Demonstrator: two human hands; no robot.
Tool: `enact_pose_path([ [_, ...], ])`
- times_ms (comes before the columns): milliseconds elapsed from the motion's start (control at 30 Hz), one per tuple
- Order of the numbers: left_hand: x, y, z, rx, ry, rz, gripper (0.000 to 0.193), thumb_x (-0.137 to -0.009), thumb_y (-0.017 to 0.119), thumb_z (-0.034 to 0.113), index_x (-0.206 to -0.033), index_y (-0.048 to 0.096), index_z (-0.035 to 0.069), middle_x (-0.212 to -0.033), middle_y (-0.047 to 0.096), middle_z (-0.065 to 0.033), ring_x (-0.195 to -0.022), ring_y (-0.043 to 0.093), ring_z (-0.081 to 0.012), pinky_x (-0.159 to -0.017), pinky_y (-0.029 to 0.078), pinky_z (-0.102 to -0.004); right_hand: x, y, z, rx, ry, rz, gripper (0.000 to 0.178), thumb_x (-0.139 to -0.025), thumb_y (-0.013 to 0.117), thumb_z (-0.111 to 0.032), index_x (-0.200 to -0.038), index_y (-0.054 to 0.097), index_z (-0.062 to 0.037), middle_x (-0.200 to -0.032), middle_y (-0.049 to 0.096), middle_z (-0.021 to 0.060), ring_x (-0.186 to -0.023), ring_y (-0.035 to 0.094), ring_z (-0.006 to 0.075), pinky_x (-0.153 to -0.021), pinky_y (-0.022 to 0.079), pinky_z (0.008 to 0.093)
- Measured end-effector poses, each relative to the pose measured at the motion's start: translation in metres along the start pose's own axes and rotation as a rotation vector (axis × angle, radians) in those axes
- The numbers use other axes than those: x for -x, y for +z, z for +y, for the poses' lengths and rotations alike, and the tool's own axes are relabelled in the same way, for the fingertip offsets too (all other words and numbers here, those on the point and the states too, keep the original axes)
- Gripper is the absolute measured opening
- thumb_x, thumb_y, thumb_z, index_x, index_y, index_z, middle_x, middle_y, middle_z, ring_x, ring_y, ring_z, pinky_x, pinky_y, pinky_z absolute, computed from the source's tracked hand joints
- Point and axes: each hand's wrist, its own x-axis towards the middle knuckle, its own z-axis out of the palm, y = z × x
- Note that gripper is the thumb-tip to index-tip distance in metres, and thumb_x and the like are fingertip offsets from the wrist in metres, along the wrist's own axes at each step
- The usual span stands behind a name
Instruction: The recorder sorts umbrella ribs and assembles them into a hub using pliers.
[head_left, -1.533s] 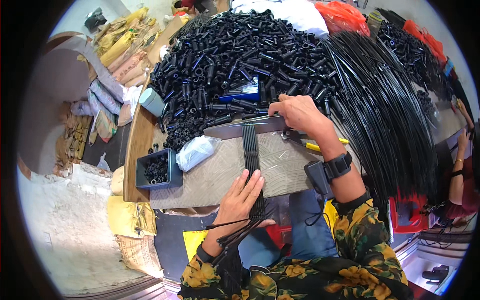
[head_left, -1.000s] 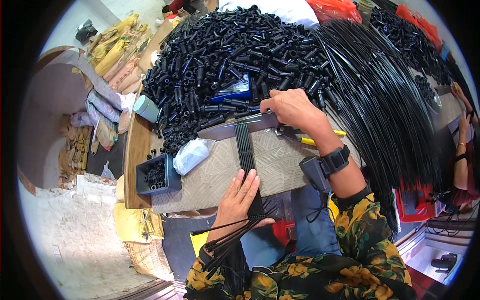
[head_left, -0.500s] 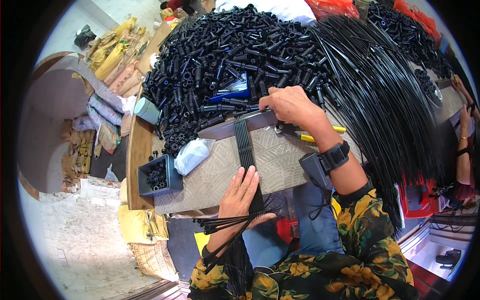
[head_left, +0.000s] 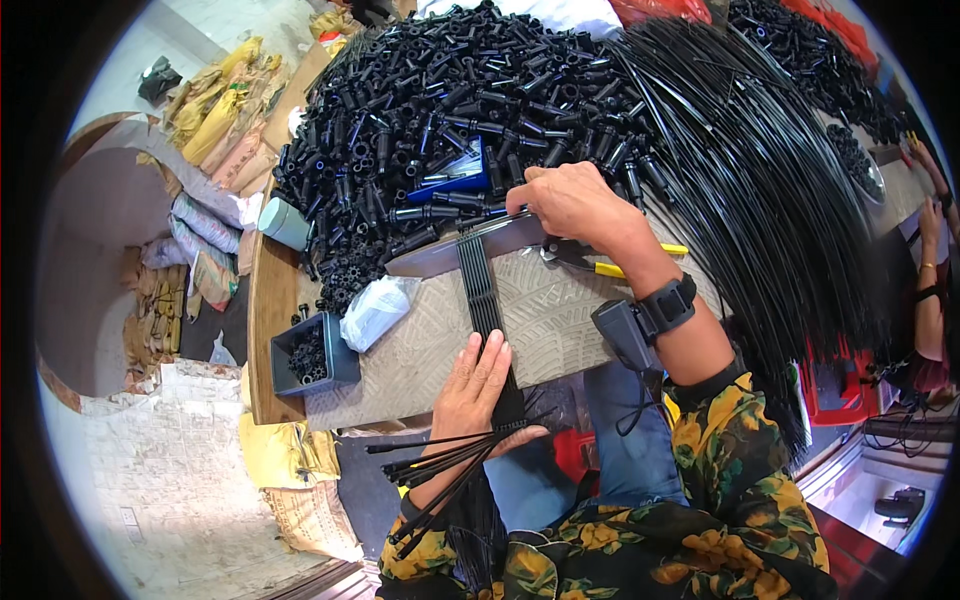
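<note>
A row of thin black rods (head_left: 477, 275) lies side by side over the table edge toward my lap. My left hand (head_left: 470, 385) rests flat on their near part, fingers stretched out and thumb out to the side. Across its wrist, more black rods with thicker ends (head_left: 440, 460) fan out. At the rods' far end, my right hand (head_left: 575, 205) is closed, its fingers curled down by the edge of a flat metal strip (head_left: 430, 260). What its fingertips pinch is hidden. Yellow-handled pliers (head_left: 570, 257) lie just under that hand.
Black tubular parts (head_left: 400, 120) are heaped behind, with a blue tray (head_left: 470, 183) among them. Long black rods (head_left: 760, 190) lie at right. A grey bin (head_left: 345, 362) of small black parts and a plastic bag (head_left: 377, 312) are at left. Another person's arm (head_left: 928, 255) shows far right.
The view has shifted slightly, so the table sits a little further left and up. The rod ends over my left wrist are spread wider. Both hands keep nearly the same pose.
</note>
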Motion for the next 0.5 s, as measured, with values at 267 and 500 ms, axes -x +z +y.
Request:
enact_pose_path([
  [267,0.0018,-0.0004,-0.0012,-0.006,0.006,0.004,0.101,-0.058,0.072,0.054,-0.131,0.033,-0.003,-0.136,0.034,-0.0211,-0.128,0.028,-0.039,-0.104,0.026,-0.0476,-0.0028,-0.0052,-0.0084,0.026,0.048,-0.074,0.028,-0.068,0.063,-0.006,-0.093,0.065,-0.0183,-0.087,0.06,0.0067,-0.081,0.062,0.0252,-0.064,0.047,0.0382],
  [500,0.0023,0.0009,-0.0022,0.0,0.002,-0.012,0.101,-0.058,0.071,0.055,-0.132,0.032,-0.002,-0.136,0.033,-0.0205,-0.128,0.027,-0.0389,-0.103,0.026,-0.0484,-0.0031,0.0022,-0.008,0.022,-0.03,-0.013,0.025,-0.069,0.06,-0.006,-0.091,0.064,-0.0185,-0.082,0.057,0.0068,-0.076,0.061,0.0258,-0.061,0.046,0.0383],
])
